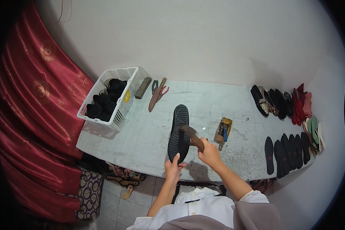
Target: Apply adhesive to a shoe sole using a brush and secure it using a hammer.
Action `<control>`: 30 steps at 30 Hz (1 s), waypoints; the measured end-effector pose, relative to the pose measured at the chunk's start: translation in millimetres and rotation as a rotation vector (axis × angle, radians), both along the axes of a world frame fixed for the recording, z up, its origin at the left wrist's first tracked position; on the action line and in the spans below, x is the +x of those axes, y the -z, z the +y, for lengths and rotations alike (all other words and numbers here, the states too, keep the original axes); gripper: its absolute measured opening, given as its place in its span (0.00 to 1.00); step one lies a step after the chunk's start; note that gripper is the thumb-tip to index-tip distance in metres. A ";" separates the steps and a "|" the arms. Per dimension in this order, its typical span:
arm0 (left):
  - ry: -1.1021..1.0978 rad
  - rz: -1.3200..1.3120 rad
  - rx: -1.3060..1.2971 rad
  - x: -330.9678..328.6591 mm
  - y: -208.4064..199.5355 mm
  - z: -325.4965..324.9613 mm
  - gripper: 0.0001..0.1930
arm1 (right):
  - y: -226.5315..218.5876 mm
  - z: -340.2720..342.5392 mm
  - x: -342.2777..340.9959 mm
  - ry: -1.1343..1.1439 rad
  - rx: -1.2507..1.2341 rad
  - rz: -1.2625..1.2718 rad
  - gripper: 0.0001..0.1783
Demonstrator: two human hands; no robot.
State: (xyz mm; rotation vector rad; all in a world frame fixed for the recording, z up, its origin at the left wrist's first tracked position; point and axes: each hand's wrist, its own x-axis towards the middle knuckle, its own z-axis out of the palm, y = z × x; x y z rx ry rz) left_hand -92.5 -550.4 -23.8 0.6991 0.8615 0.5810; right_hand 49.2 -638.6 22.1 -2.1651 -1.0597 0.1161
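A black shoe (179,119) is held over the table with its ridged sole facing up and its far end pointing away from me. My left hand (173,169) grips its near end, the thumb lying on the sole. My right hand (209,153) is closed round the wooden handle of a hammer (195,140). The hammer's head is at the middle of the sole, slightly blurred; whether it touches cannot be told. To the right of the shoe, a small yellow-brown container (223,130) with a blue item in it sits on the table.
A white plastic basket (120,111) of black shoes stands at the left, beside a wooden block (143,88) and pliers (157,92). Black insoles (283,155), shoes (270,101) and red fabric pieces (298,105) line the right side of the table (142,142). A red curtain (46,115) hangs left.
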 end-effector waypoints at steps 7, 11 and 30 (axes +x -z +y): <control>0.003 -0.030 0.007 0.2 3.8 1.2 0.13 | -9.8 -8.1 -9.2 0.013 0.204 0.110 0.16; 0.006 -0.005 0.002 -1.2 1.6 3.2 0.13 | -18.1 -11.2 -1.9 -0.058 -0.065 0.199 0.14; 0.028 0.007 -0.017 0.7 10.8 7.3 0.13 | 66.7 -155.8 93.4 0.821 -0.110 -0.107 0.22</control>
